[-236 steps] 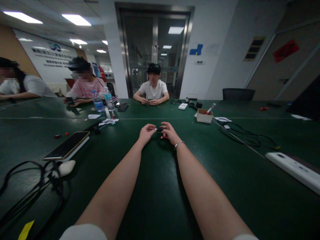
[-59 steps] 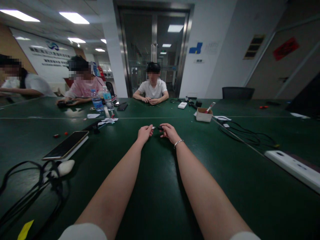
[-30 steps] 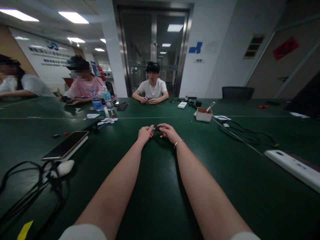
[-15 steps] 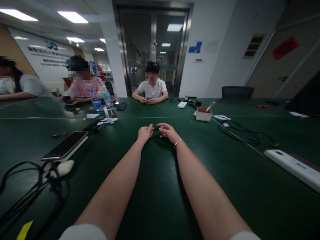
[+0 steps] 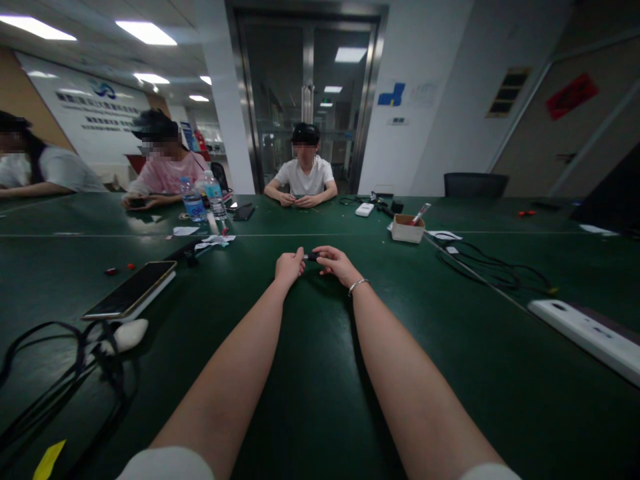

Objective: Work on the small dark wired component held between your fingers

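Note:
Both my hands are stretched out over the middle of the green table [image 5: 320,373]. A small dark object [image 5: 313,257] with a short light-coloured end spans the gap between them. My left hand [image 5: 290,267] pinches the light end between thumb and fingers. On the other side, the fingertips of my right hand [image 5: 339,265] close on the dark end; a silvery bracelet circles that wrist. What exactly the object is stays too small to tell.
Left lie a phone [image 5: 131,291], black cables [image 5: 83,363] and a white mouse-like item [image 5: 131,335]. Farther off are bottles [image 5: 194,203], paper scraps and a small box [image 5: 407,229]. A power strip [image 5: 590,337] lies right. Several people sit around the table.
My hands have hardly moved and keep hold of the small object. At the far left, the person in pink has lowered the dark item in their hands slightly.

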{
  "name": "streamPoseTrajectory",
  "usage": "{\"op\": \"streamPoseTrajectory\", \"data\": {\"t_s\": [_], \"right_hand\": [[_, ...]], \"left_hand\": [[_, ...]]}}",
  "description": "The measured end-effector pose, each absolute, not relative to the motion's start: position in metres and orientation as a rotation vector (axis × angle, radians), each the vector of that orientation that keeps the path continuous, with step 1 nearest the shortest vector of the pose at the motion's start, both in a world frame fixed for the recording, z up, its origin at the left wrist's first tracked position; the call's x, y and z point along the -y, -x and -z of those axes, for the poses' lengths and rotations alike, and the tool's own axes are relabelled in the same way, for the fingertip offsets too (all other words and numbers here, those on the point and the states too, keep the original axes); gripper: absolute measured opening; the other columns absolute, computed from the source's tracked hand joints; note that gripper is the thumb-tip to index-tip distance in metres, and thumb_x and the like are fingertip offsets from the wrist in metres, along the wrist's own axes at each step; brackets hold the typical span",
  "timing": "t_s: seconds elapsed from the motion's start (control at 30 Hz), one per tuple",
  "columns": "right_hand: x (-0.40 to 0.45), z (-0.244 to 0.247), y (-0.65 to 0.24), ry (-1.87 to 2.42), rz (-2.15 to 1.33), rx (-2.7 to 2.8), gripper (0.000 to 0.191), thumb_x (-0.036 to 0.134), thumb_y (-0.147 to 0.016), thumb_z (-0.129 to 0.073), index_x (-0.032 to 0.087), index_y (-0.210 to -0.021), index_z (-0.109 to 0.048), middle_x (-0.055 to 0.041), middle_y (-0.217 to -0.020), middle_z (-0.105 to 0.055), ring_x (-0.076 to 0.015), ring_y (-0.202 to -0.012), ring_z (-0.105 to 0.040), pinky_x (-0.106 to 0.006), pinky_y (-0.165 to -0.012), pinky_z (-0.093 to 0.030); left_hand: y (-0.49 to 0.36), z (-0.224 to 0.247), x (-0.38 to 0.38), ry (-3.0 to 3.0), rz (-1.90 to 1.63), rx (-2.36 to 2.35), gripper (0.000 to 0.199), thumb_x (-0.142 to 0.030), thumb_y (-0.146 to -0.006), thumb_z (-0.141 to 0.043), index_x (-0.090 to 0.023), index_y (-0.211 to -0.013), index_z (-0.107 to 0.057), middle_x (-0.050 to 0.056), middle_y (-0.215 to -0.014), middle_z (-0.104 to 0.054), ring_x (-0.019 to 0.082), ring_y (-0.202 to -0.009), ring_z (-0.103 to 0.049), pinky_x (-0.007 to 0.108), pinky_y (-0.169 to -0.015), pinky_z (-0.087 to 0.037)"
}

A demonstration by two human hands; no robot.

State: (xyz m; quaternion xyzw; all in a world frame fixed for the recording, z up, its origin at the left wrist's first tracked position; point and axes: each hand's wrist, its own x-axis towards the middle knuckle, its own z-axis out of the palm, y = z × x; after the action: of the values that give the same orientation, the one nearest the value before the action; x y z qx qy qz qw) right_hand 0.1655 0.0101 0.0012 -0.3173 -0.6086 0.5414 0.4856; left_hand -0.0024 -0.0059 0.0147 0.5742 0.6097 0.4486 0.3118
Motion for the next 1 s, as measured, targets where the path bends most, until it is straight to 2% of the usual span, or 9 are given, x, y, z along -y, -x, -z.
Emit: {"op": "streamPoseTrajectory", "data": {"t_s": [0.1,0.37,0.57,1.0], "right_hand": [[-0.009,-0.003,-0.166,0.776,-1.316,1.481,0.031,0.022,-0.069,-0.071,0.023,-0.099,-0.066,0.0016,-0.085,-0.058,-0.0008,-0.046,-0.041,-0.021,-0.051,-0.054],[-0.005,-0.006,-0.164,0.806,-1.323,1.415,0.026,0.025,-0.071,-0.069,0.02,-0.096,-0.067,0.0055,-0.066,-0.054,-0.0013,-0.042,-0.038,-0.02,-0.049,-0.054],[-0.007,-0.005,-0.163,0.852,-1.319,1.382,0.023,0.025,-0.073,-0.068,0.018,-0.095,-0.066,0.0027,-0.069,-0.063,-0.0009,-0.04,-0.037,-0.02,-0.049,-0.054],[-0.009,-0.006,-0.161,0.897,-1.338,1.28,0.014,0.019,-0.077,-0.065,0.015,-0.09,-0.066,0.001,-0.062,-0.062,-0.0051,-0.044,-0.05,-0.02,-0.047,-0.053]], "left_hand": [[0.002,-0.016,0.007,-1.516,-1.173,-1.595,0.05,-0.052,-0.085,-0.039,-0.017,-0.052,-0.055,0.001,-0.046,-0.054,0.01,-0.039,-0.046,0.024,-0.049,-0.039],[0.004,-0.011,0.002,-1.555,-1.161,-1.564,0.049,-0.054,-0.083,-0.041,-0.016,-0.058,-0.058,0.002,-0.05,-0.057,0.01,-0.042,-0.048,0.024,-0.05,-0.04],[0.004,-0.004,-0.003,-1.572,-1.151,-1.5,0.047,-0.054,-0.084,-0.041,-0.015,-0.065,-0.06,0.002,-0.054,-0.058,0.01,-0.044,-0.05,0.023,-0.047,-0.038],[0.002,0.001,-0.003,-1.646,-1.182,-1.391,0.027,-0.04,-0.086,-0.044,-0.017,-0.083,-0.058,0.001,-0.068,-0.058,0.009,-0.054,-0.051,0.019,-0.045,-0.036]]}}
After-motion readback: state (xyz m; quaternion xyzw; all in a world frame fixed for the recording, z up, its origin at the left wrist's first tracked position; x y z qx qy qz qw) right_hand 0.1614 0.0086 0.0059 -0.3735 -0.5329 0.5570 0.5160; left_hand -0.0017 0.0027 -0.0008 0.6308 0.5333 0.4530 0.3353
